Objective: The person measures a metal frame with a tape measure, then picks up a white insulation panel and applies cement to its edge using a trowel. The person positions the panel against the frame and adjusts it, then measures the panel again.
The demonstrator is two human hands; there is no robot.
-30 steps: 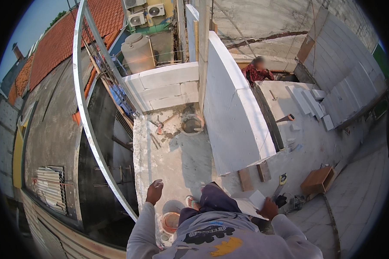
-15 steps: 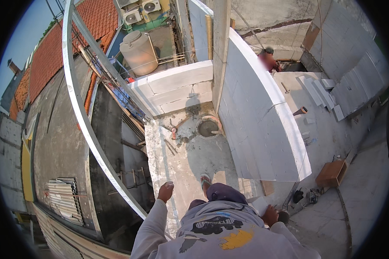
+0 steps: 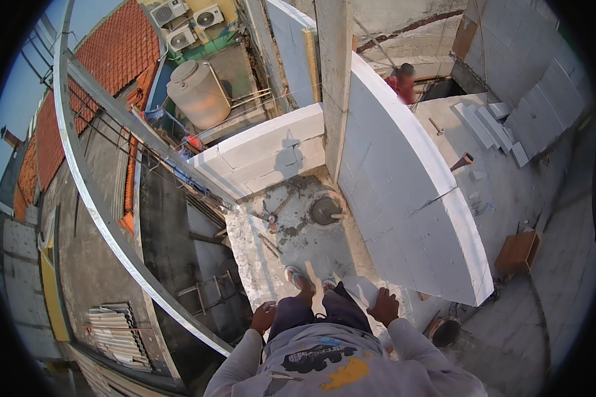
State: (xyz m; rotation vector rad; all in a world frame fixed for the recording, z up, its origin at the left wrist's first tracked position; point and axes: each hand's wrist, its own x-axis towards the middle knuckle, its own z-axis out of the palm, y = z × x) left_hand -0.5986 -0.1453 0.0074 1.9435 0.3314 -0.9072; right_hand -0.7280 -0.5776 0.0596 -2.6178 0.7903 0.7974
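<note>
My right hand (image 3: 383, 306) grips the edge of a pale block (image 3: 360, 289), probably a piece of lightweight concrete, in front of my right thigh. My left hand (image 3: 263, 317) hangs by my left thigh with its fingers curled; whether anything is in them is hidden. Beyond my sandalled feet, a round bucket (image 3: 325, 210) of grey wet mix stands in the corner of the low white block wall (image 3: 258, 155) and the tall one (image 3: 404, 178). Left of it lies a small tool with a reddish part (image 3: 272, 220), its kind unclear.
A curved metal rail (image 3: 99, 215) and the slab's edge run along my left, above a lower roof. Two short rods (image 3: 269, 246) lie on the slab. Beyond the tall wall are stacked pale blocks (image 3: 487, 129), a wooden box (image 3: 517, 251), another bucket (image 3: 446, 331) and a person in red (image 3: 401, 84).
My right hand has come forward and inward with the pale block, from beside my hip. My left hand has dropped nearer my thigh. Both feet now show, and the view has shifted.
</note>
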